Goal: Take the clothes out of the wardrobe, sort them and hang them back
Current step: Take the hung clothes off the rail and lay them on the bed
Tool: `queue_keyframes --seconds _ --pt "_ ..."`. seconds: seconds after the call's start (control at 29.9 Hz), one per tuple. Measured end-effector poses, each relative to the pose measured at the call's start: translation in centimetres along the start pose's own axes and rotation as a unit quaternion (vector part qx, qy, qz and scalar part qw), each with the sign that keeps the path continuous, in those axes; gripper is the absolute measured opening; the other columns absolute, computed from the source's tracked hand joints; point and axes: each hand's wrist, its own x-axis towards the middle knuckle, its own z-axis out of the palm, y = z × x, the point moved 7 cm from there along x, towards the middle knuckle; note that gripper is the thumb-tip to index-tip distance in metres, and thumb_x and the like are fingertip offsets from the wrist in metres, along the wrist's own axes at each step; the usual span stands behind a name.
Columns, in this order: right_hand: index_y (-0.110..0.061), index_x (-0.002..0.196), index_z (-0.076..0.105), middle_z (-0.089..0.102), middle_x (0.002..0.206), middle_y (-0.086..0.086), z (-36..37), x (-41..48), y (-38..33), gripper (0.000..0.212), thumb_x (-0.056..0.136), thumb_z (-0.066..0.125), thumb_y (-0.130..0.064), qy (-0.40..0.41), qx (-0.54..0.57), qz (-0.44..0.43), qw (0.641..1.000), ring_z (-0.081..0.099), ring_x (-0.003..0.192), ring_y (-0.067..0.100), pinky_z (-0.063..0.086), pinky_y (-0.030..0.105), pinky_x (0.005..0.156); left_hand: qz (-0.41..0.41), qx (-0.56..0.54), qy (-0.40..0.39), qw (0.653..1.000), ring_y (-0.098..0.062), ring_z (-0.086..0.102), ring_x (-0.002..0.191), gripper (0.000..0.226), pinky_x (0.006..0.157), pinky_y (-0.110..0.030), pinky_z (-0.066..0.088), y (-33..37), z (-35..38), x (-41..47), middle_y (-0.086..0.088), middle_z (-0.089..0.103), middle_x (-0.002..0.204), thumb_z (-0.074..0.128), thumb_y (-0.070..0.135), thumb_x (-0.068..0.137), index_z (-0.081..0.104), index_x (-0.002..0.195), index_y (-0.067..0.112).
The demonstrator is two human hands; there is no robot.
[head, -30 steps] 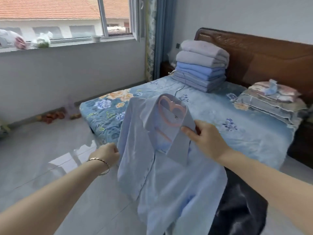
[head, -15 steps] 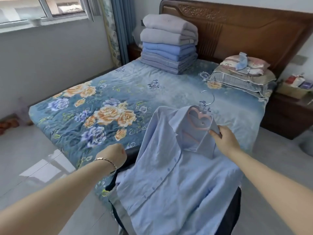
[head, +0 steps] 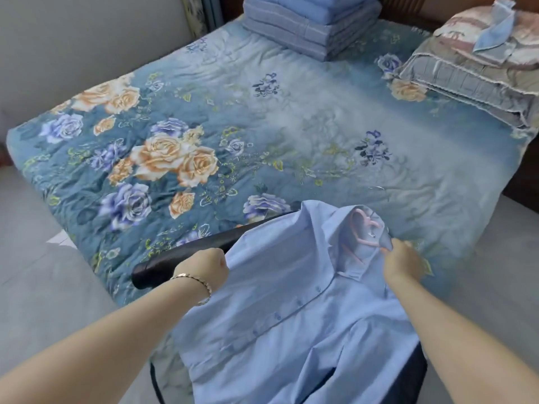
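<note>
Closest in, the light blue shirt (head: 291, 316) is lying spread over a dark garment (head: 186, 258) at the near edge of the bed. The left hand (head: 204, 266) is clenching the shirt's shoulder in a tight fist, and the right hand (head: 402, 263) is gripping the collar, fingers curled round the cloth beside the pink hanger (head: 364, 225) sitting inside the neck. Beyond, the floral bedspread (head: 262, 126) is stretching away to a stack of folded blankets (head: 309, 27) and the pillows (head: 466, 68).

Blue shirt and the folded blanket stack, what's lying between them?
Only bare floral bedspread between blue shirt and blanket stack, seen in the head view.
</note>
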Motion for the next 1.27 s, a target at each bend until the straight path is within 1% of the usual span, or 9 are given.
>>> queue_keyframes --seconds 0.17,0.37,0.47,0.57,0.77,0.9,1.11,1.21,1.27 --pt "0.006 0.125 0.043 0.039 0.134 0.025 2.1 -0.5 -0.7 0.034 0.091 0.039 0.009 0.006 0.001 0.064 0.998 0.04 0.124 0.04 0.041 0.048 0.093 -0.026 -0.014 -0.012 0.999 -0.021 0.047 0.064 0.033 0.058 -0.026 0.036 -0.7 1.4 0.8 0.002 0.048 0.068 0.036 0.014 0.092 0.034 0.06 0.022" --pt "-0.011 0.125 0.049 0.044 0.133 0.01 9.1 -8.5 -8.4 0.037 0.091 0.04 -0.002 -0.224 -0.169 -0.147 0.948 0.043 0.125 0.027 0.042 0.035 0.097 -0.086 -0.07 -0.016 0.994 -0.019 0.044 0.062 0.028 0.057 -0.024 0.034 -5.9 2.2 -1.9 0.005 0.047 0.066 0.036 0.014 0.09 0.041 0.063 0.022" --pt "-0.015 0.124 0.052 0.05 0.132 0.007 10.1 -14.0 -14.0 0.039 0.09 0.039 -0.002 -0.299 -0.197 -0.23 0.905 0.05 0.122 0.026 0.042 0.032 0.097 -0.112 -0.081 -0.001 0.99 -0.016 0.038 0.056 0.028 0.051 -0.024 0.029 -9.0 1.3 -4.2 0.004 0.044 0.063 0.036 0.012 0.089 0.038 0.063 0.021" --pt "-0.016 0.121 0.054 0.053 0.13 0.006 9.7 -20.5 -19.9 0.034 0.091 0.04 -0.007 -0.344 -0.193 -0.308 0.866 0.052 0.119 0.026 0.043 0.03 0.095 -0.13 -0.096 0.022 0.987 -0.021 0.049 0.069 0.024 0.061 -0.024 0.036 -12.5 0.2 -7.0 0.003 0.051 0.07 0.037 0.013 0.088 0.043 0.067 0.021" --pt "-0.008 0.119 0.059 0.06 0.122 0.012 7.7 -37.1 -30.3 0.031 0.092 0.044 -0.013 -0.334 -0.25 -0.496 0.761 0.058 0.106 0.03 0.046 0.032 0.086 -0.16 -0.103 0.06 0.98 -0.024 0.058 0.104 0.023 0.077 -0.027 0.042 -21.3 -2.8 -15.9 -0.002 0.062 0.112 0.038 0.019 0.091 0.059 0.101 0.02" --pt "-0.009 0.121 0.056 0.057 0.125 0.012 6.9 -49.6 -36.0 0.031 0.093 0.043 -0.01 -0.287 -0.305 -0.593 0.688 0.055 0.113 0.032 0.041 0.033 0.076 -0.193 -0.152 0.099 0.964 -0.024 0.059 0.106 0.012 0.079 -0.027 0.044 -30.6 -4.6 -23.3 -0.002 0.062 0.116 0.04 0.019 0.09 0.05 0.089 0.025" --pt "-0.009 0.12 0.056 0.057 0.125 0.013 5.9 -71.0 -45.0 0.034 0.091 0.04 -0.011 -0.221 -0.31 -0.705 0.599 0.056 0.114 0.032 0.047 0.034 0.09 -0.316 -0.196 0.186 0.909 -0.024 0.059 0.105 0.023 0.083 -0.028 0.046 -48.6 -6.2 -38.1 -0.002 0.062 0.116 0.041 0.02 0.089 0.06 0.102 0.023" --pt "0.0 0.09 0.058 0.059 0.094 0.014 5.6 -81.8 -48.4 0.019 0.089 0.042 -0.009 -0.191 -0.324 -0.755 0.537 0.054 0.083 0.029 0.041 0.022 0.059 -0.387 -0.199 0.212 0.875 -0.025 0.059 0.106 0.025 0.083 -0.028 0.045 -56.7 -5.8 -46.3 -0.003 0.062 0.116 0.039 0.021 0.09 0.058 0.107 0.021" --pt "-0.002 0.08 0.053 0.047 0.079 0.009 5.2 -89.2 -50.1 0.019 0.092 0.041 -0.011 -0.174 -0.314 -0.792 0.494 0.046 0.073 0.025 0.034 0.023 0.056 -0.431 -0.2 0.229 0.85 -0.026 0.058 0.108 0.026 0.084 -0.029 0.045 -61.3 -5.5 -52.1 -0.005 0.061 0.118 0.038 0.022 0.091 0.058 0.108 0.02"
